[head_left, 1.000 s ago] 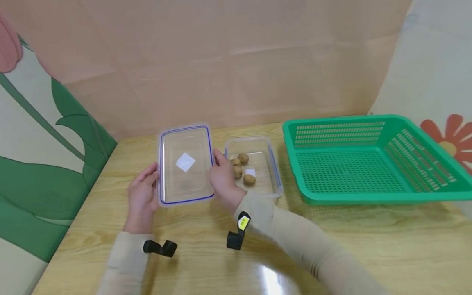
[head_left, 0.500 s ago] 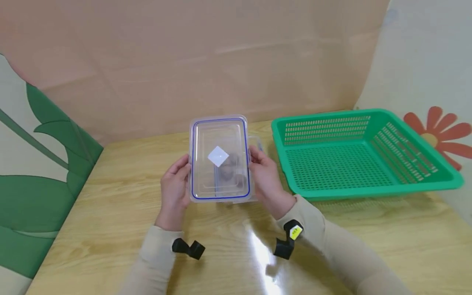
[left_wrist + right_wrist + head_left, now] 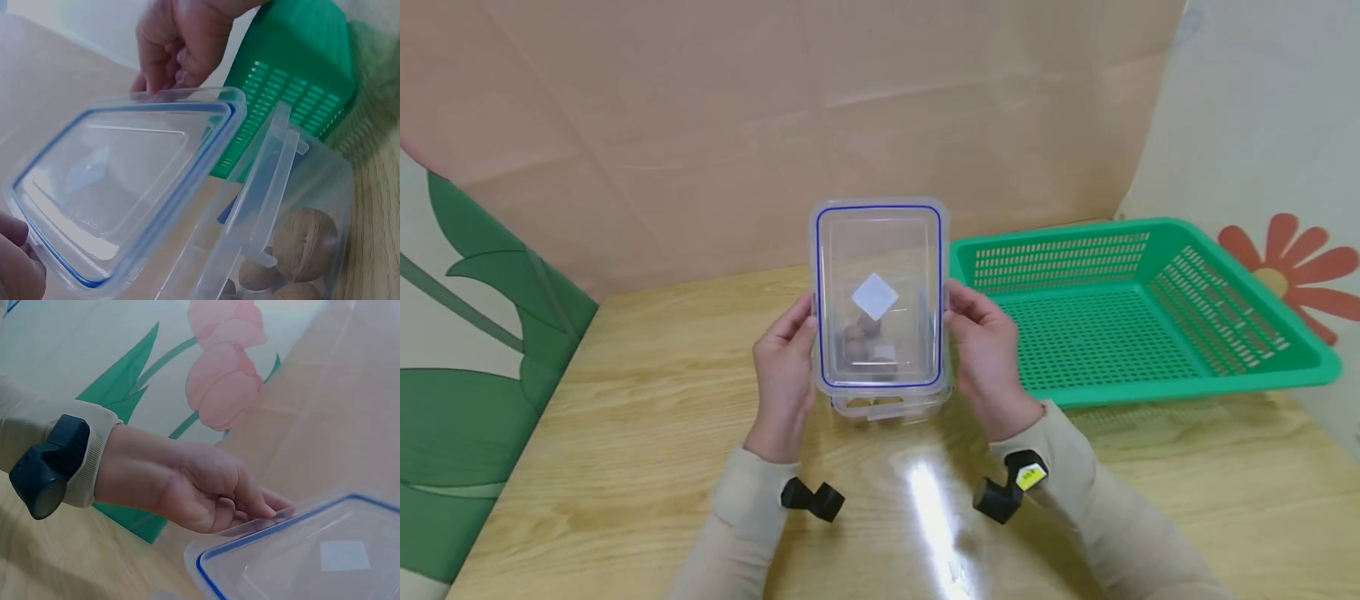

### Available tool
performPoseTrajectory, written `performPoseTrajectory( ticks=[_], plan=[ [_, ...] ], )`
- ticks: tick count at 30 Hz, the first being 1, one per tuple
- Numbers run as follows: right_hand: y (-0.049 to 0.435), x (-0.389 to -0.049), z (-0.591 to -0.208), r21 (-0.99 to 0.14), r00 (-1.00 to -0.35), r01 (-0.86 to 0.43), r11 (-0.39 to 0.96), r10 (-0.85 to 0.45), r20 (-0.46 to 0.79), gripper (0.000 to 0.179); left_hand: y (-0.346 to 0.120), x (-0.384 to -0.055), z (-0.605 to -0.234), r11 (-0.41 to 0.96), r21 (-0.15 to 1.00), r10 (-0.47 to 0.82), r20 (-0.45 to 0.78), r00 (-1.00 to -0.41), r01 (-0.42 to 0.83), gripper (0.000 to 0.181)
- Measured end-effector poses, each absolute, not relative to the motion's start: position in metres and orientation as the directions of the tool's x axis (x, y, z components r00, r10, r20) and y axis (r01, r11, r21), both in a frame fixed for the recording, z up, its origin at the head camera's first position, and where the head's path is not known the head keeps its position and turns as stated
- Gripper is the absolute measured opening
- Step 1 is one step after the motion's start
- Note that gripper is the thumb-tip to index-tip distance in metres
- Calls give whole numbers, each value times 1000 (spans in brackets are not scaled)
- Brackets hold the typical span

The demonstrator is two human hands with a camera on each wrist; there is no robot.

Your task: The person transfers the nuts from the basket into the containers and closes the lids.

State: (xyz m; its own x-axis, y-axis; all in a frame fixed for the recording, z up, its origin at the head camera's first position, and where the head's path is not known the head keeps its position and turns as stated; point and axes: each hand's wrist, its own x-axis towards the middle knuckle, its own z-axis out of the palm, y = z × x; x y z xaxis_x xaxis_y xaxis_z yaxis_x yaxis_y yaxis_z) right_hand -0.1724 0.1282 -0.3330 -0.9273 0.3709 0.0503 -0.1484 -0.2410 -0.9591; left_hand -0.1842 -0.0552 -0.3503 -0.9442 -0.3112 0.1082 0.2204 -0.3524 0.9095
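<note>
A clear plastic lid [image 3: 880,250] with a blue sealing ring and a white square sticker is held by both hands. My left hand [image 3: 781,371] pinches its left edge and my right hand [image 3: 988,358] pinches its right edge. Below it stands a clear plastic container [image 3: 340,187]; in the left wrist view a gap shows between the lid and the container's rim. Several walnuts [image 3: 305,244] lie inside the container, seen through the lid in the head view. In the right wrist view, thumb and fingers of the left hand grip the lid's edge.
A large green perforated basket [image 3: 1097,392] stands to the right, just beyond my right hand. The wooden table [image 3: 647,400] ends at a pink-covered backdrop [image 3: 700,150] at the rear. Panels painted with flowers stand at both sides.
Both hands have carried the lid rightward from beside the container to over it. The right hand has moved from the gap between them to the lid's right side. The head view has shifted slightly.
</note>
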Motion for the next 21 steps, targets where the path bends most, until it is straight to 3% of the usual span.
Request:
performPoseTrajectory(
  ticks=[5, 12, 16, 21],
  plan=[
    [128, -176, -327, -929, -883, -269, -254, 451, 132, 24, -53, -182, -347, -280, 894, -366, 236, -900, 348, 27],
    [125, -174, -319, -907, -854, -322, -272, 497, 154, 34, -52, -180, -343, -276, 827, -442, 343, -829, 489, 11],
    [123, -173, -316, -839, -868, -347, -420, 482, 118, 32, -51, -181, -344, -267, 807, -448, 380, -809, 526, 5],
    [120, -174, -314, -710, -872, -395, -583, 481, 90, 30, -47, -176, -345, -344, 762, -408, 405, -818, 549, 25]
  ],
)
